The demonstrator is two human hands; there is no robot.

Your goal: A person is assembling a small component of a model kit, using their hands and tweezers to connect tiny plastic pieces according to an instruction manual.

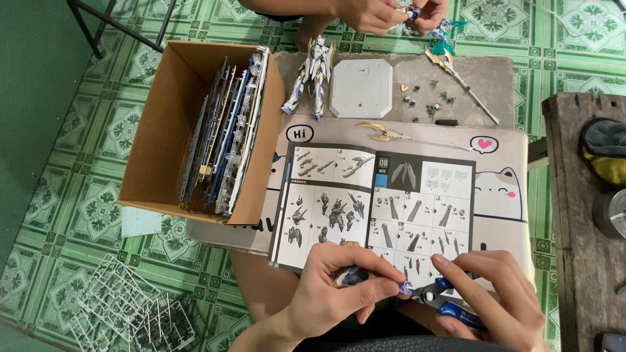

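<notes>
Seen from above, at the near edge of the surface, the left hand pinches a small purple model part between thumb and fingertips. The right hand is closed around blue-handled nippers, whose tip touches the part. Both hands meet over the near edge of an open instruction booklet. At the surface's left edge stands a cardboard box packed with upright plastic part frames. Near the far edge lie a white model figure and a grey base plate. Beyond the far edge, another person's hands hold small parts.
</notes>
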